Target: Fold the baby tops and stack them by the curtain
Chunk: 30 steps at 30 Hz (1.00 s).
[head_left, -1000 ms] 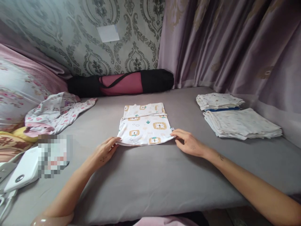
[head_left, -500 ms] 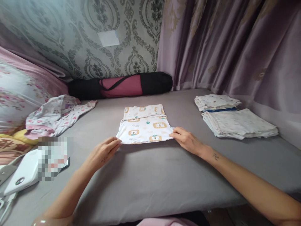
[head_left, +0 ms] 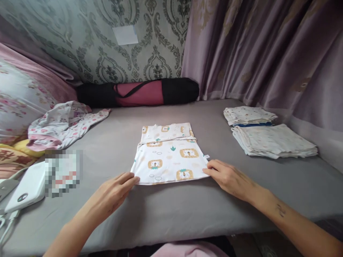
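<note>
A white baby garment printed with tan lion faces lies on the grey bed sheet, its far part folded over. My left hand pinches the near left corner between thumb and fingers. At the near right corner my right hand grips the fabric the same way, just below a small white tag. The near edge runs almost straight between both hands. Whether the garment is a shirt or trousers I cannot make out.
Two stacks of folded clothes, a smaller one and a larger one, lie at the right. At the left are a crumpled pink-patterned garment and a white power bank with cables. A long black-and-red bag lies along the wall.
Both hands have drawn the garment's near edge towards me, and more of its printed front shows. Each hand keeps its corner. The view has shifted slightly.
</note>
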### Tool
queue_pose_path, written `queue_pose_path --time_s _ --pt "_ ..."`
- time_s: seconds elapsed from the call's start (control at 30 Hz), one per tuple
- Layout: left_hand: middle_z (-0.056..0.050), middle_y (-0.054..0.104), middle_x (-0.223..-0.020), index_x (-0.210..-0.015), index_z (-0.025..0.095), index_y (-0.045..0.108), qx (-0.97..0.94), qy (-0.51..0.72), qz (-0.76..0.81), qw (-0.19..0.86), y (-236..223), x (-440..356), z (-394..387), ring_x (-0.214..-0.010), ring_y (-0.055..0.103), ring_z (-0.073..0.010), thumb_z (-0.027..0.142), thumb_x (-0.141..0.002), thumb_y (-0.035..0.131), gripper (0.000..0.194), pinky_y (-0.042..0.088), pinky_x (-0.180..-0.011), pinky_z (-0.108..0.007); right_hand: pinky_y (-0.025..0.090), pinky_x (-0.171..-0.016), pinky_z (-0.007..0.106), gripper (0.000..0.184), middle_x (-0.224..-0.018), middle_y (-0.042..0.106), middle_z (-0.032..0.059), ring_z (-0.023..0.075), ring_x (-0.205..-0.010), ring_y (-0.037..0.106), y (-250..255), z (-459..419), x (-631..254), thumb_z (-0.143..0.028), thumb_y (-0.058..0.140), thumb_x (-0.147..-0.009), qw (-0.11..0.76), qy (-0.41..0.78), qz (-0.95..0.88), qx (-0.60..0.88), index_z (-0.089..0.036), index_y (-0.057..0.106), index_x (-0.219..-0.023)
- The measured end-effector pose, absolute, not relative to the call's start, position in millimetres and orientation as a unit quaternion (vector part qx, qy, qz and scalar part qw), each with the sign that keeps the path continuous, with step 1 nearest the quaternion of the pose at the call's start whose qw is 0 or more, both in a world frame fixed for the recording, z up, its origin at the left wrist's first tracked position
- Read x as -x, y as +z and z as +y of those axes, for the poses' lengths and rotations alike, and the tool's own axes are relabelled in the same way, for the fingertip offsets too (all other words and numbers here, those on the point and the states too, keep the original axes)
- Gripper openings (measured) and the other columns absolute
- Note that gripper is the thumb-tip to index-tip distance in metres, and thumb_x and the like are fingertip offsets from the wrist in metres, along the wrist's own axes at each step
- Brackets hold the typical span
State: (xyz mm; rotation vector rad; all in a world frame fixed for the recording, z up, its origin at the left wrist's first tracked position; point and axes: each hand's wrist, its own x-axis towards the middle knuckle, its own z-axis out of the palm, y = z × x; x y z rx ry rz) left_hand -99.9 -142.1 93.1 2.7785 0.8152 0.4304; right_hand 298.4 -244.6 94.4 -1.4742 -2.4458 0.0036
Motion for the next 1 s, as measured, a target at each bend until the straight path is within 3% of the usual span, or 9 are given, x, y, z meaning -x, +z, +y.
queue_pose_path --time_s 0.1,0.23,0.43,0.57,0.77,1.0 --pt "-0.006 0.066 -0.108 -0.122 0.028 0.059 -0.945 0.103 0.273 0.149 86.5 108.5 -150.9 -0.088 0.065 -0.0166 0.017 -0.095 0.036 0.037 0.052 -0.070 -0.023 0.049 -0.072 0.030 0.035 -0.093 0.063 0.0063 0.0186 -0.082 0.060 98.4 -257.1 -298.9 -0.006 0.039 -0.091 0.130 0.038 -0.846 0.515 -0.025 0.067 -0.100" --pt "-0.005 0.069 -0.099 -0.103 0.027 0.068 -0.919 0.154 0.317 0.175 86.8 107.7 -144.6 -0.087 0.064 -0.0174 0.027 -0.095 0.044 0.025 0.052 -0.073 -0.026 0.050 -0.077 0.035 0.028 -0.093 0.065 0.0064 0.0206 -0.085 0.061 102.7 -251.8 -305.3 -0.012 0.045 -0.091 0.157 0.064 -0.838 0.519 -0.027 0.069 -0.096" --pt "-0.008 0.069 -0.099 -0.092 0.020 0.067 -0.799 0.288 0.434 0.301 99.6 90.4 -118.7 -0.091 0.063 -0.0212 0.048 -0.086 0.058 0.029 0.052 -0.079 -0.031 0.053 -0.077 0.035 0.018 -0.097 0.067 0.0063 0.0212 -0.089 0.064 102.4 -216.7 -308.2 -0.025 0.051 -0.090 0.314 0.093 -0.755 0.567 -0.025 0.068 -0.091" --pt "-0.004 0.066 -0.084 -0.093 0.018 0.062 -0.692 0.386 0.480 0.376 101.1 67.1 -98.4 -0.078 0.061 -0.0177 0.050 -0.082 0.062 0.034 0.050 -0.068 -0.027 0.054 -0.077 0.032 0.015 -0.091 0.069 0.0047 0.0201 -0.084 0.066 95.2 -190.0 -302.7 -0.032 0.055 -0.087 0.412 0.110 -0.663 0.615 -0.023 0.066 -0.091" --pt "0.003 0.052 -0.067 -0.087 0.017 0.054 -0.630 0.479 0.500 0.351 90.4 25.8 -56.1 -0.058 0.049 -0.0108 0.038 -0.080 0.057 0.022 0.037 -0.052 -0.021 0.053 -0.065 0.030 0.022 -0.086 0.070 0.0053 0.0193 -0.074 0.067 76.9 -137.4 -301.1 -0.037 0.057 -0.083 0.514 0.164 -0.555 0.633 -0.020 0.062 -0.095" --pt "0.003 0.051 -0.068 -0.091 0.020 0.053 -0.641 0.465 0.558 0.249 59.9 8.1 -8.0 -0.062 0.048 -0.0129 0.027 -0.082 0.048 0.012 0.037 -0.058 -0.023 0.052 -0.074 0.035 0.024 -0.091 0.071 0.0096 0.0230 -0.081 0.067 60.9 -82.6 -300.4 -0.035 0.049 -0.084 0.509 0.076 -0.549 0.658 -0.019 0.060 -0.097"
